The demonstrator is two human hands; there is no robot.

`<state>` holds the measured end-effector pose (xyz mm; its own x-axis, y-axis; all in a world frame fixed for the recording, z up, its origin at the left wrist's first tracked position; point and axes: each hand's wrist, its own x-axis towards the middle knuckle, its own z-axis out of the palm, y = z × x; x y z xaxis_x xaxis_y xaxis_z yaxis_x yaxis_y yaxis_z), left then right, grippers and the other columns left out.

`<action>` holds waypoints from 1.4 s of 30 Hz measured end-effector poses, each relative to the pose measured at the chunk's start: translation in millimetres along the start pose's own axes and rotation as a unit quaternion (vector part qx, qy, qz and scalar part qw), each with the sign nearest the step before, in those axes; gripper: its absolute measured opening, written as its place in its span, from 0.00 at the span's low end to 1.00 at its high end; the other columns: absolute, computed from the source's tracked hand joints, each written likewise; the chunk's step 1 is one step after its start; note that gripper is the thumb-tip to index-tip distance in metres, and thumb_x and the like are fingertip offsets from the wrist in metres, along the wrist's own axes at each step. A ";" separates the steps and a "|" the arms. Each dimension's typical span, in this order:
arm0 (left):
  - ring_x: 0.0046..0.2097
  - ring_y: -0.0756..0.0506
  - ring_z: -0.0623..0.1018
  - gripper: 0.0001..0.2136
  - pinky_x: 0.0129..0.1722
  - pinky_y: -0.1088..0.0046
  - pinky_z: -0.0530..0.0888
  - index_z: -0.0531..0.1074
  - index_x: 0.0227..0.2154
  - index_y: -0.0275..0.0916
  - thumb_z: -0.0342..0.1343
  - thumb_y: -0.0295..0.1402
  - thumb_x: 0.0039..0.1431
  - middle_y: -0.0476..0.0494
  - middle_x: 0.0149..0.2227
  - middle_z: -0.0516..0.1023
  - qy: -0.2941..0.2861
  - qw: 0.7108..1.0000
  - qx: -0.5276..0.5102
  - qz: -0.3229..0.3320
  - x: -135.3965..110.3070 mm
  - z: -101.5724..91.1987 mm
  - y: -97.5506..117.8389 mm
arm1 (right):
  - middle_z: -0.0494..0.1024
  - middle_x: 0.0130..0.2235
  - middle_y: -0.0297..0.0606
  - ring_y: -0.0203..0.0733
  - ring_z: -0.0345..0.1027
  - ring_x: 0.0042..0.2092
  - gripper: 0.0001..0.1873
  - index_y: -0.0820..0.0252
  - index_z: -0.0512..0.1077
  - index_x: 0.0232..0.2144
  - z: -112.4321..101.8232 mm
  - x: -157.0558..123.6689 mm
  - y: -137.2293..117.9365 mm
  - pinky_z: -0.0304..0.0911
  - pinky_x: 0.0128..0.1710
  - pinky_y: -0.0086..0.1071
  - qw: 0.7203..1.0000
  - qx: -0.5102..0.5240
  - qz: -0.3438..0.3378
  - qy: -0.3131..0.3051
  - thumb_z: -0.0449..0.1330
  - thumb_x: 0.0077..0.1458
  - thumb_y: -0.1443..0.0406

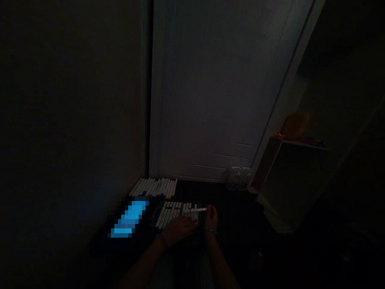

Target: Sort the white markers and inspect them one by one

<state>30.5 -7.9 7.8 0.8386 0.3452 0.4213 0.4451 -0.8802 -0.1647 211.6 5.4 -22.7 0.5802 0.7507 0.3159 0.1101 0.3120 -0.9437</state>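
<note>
In dim light, my right hand pinches the end of a white marker, which lies almost level and points left. Under that marker is a row of white markers in a dark tray or case, some with coloured bands. My left hand lies palm down over the near part of this row, its fingers stretched toward the right. Whether its fingertips touch the held marker is too dark to make out. A second group of white markers lies side by side behind the case, toward the left.
A bright blue pixelated patch, like a screen, is left of the case. A pale door rises behind. Two clear jugs stand at its foot. On the right, a low cabinet carries an orange-brown object.
</note>
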 end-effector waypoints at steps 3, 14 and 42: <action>0.47 0.46 0.69 0.19 0.45 0.65 0.64 0.57 0.52 0.50 0.46 0.28 0.58 0.49 0.49 0.69 -0.017 1.000 -0.006 0.008 2.3 -6.5 3.3 | 0.73 0.33 0.39 0.40 0.66 0.35 0.17 0.61 0.68 0.33 -0.6 -0.4 -3.8 0.59 0.35 0.30 1.000 0.000 0.008 0.000 0.51 0.49 0.54; 0.48 0.41 0.66 0.13 0.47 0.60 0.62 0.65 0.43 0.36 0.45 0.35 0.57 0.38 0.44 0.69 0.197 0.928 0.068 -0.310 -11.9 0.9 -11.7 | 0.73 0.33 0.37 0.39 0.66 0.36 0.16 0.62 0.68 0.34 -0.9 -3.6 -6.4 0.60 0.36 0.30 0.999 0.001 -0.008 -0.036 0.51 0.49 0.55; 0.40 0.43 0.68 0.11 0.39 0.64 0.61 0.68 0.35 0.39 0.42 0.25 0.56 0.42 0.37 0.72 0.071 0.945 0.095 -0.304 -6.4 -9.9 -15.1 | 0.73 0.36 0.37 0.40 0.65 0.38 0.17 0.58 0.71 0.36 2.4 -5.7 -7.3 0.57 0.39 0.31 0.992 -0.060 -0.055 -0.100 0.50 0.51 0.55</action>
<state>15.3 -0.1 16.4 0.3652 0.7100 0.6021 0.8911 -0.4539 -0.0053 205.5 0.2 -17.4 0.3892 0.8200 0.4197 0.2664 0.3359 -0.9034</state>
